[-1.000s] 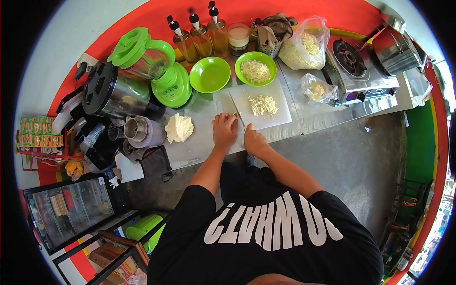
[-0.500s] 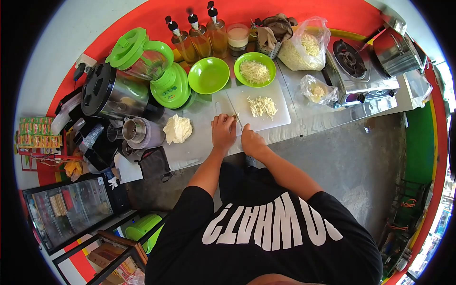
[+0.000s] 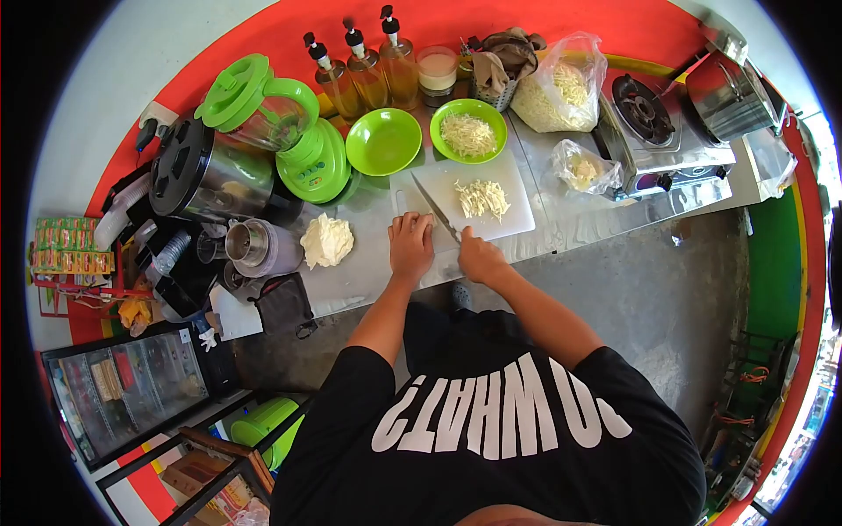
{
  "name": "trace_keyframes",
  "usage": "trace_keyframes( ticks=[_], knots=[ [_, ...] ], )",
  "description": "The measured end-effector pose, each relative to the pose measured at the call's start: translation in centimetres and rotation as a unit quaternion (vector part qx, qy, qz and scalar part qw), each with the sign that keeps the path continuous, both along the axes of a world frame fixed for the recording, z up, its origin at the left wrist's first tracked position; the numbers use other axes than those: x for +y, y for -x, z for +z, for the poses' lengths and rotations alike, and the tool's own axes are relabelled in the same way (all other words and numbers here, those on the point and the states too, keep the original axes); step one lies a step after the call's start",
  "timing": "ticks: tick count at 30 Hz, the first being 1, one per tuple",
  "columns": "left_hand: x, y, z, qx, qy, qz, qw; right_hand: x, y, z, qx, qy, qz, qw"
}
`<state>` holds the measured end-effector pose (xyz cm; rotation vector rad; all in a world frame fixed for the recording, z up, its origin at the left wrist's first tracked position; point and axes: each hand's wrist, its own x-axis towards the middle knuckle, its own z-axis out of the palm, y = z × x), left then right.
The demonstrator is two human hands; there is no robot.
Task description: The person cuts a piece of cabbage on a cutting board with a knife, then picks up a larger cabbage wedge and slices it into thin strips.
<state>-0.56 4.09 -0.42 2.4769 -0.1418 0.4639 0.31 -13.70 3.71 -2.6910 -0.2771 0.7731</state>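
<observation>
My right hand point(image 3: 481, 258) is wrapped around the handle of a kitchen knife point(image 3: 433, 202), its blade slanting up and left across the white cutting board point(image 3: 518, 188). On the board's left part, my left hand point(image 3: 410, 246) rests with its fingers curled together; whatever is under the fingertips is hidden. A small heap of pale shredded vegetable point(image 3: 482, 200) lies right of the blade. Just behind the board, a green bowl point(image 3: 501, 150) holds more pale shreds. Left of my left hand sits a pale, layered lump point(image 3: 327, 240), perhaps cabbage.
Another green bowl point(image 3: 384, 143) and a green blender point(image 3: 313, 162) stand at the back left, near pump bottles point(image 3: 367, 74). A bag of shreds point(image 3: 561, 92), a smaller plastic bag point(image 3: 585, 167) and a gas stove point(image 3: 671, 145) are rightward. A steel-topped cup point(image 3: 254, 245) stands left.
The knife blade has swung to the left and now shows more of its flat side. My right hand has shifted slightly right and down; my left hand has drawn its fingers in.
</observation>
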Motion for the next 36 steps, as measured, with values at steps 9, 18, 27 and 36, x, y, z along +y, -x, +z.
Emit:
trace_keyframes(
  ticks=[9, 18, 27, 36],
  knots=[
    [0.0, -0.3, 0.0, -0.008, -0.016, 0.001, 1.000, -1.7, 1.7, 3.0, -0.013, -0.079, -0.039, 0.996],
    [0.1, -0.3, 0.0, -0.008, -0.029, 0.002, 1.000, -0.2, 0.7, 5.7, -0.006, 0.005, 0.057, 0.998],
    [-0.1, -0.4, 0.1, -0.037, -0.025, -0.024, 0.999, 0.0, 0.2, 2.9, 0.004, 0.009, 0.056, 0.998],
    [0.1, -0.7, 0.2, -0.040, -0.023, -0.018, 0.999, -0.2, -1.0, 3.3, 0.004, 0.004, 0.099, 0.995]
  ],
)
